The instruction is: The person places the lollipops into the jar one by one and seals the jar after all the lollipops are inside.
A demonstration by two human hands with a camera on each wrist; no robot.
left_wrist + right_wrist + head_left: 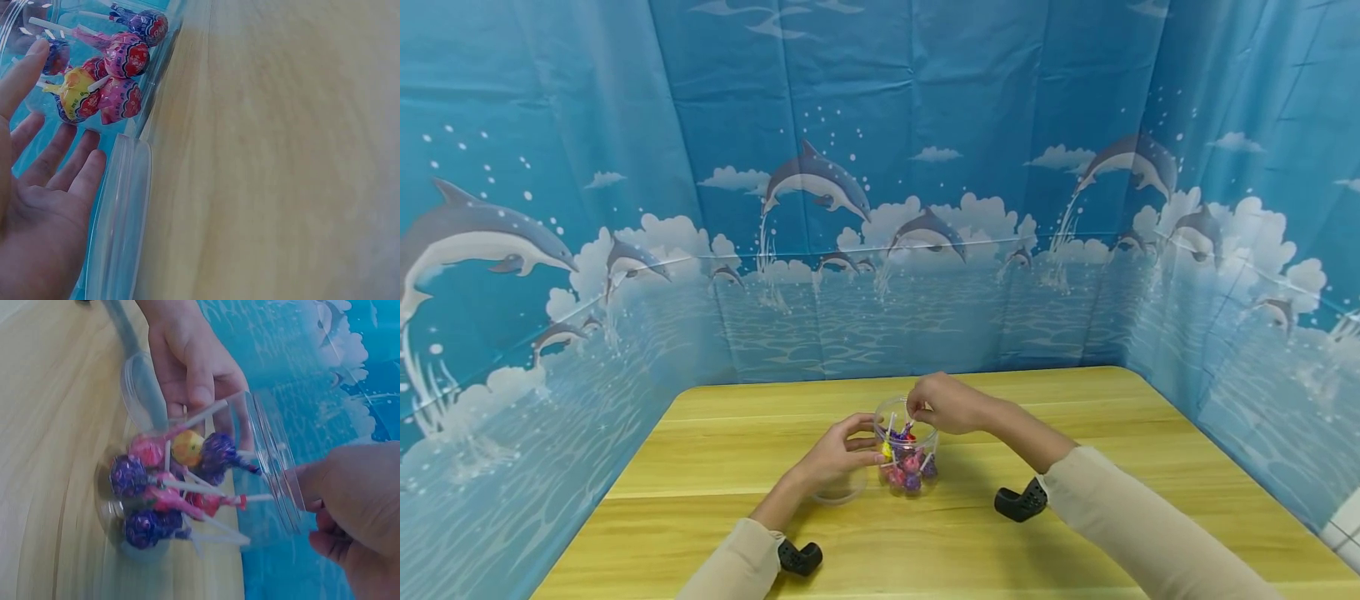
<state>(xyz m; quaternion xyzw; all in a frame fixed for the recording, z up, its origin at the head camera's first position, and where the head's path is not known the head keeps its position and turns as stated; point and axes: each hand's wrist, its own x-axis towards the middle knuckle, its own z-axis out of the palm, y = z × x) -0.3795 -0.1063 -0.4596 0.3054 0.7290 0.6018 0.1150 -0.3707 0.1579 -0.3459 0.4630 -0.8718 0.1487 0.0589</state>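
Observation:
A clear plastic jar [925,433] stands on the table, holding several wrapped lollipops [912,467] in purple, pink, red and yellow. My left hand [842,450] holds the jar's side, thumb at the front and fingers reaching round behind; its palm [47,212] faces the jar in the left wrist view. At the jar's mouth, the curled fingers of my right hand [943,404] pinch a lollipop's white stick; its candy end is inside the jar. In the right wrist view, the right fingertips overlap the jar's rim [278,462].
Beside the jar, below my left hand, a clear round lid [838,492] lies on the wooden table [737,467]. A blue dolphin-printed curtain [880,317] hangs behind the table and along both sides. Black wrist mounts [1021,502] sit at both sleeves.

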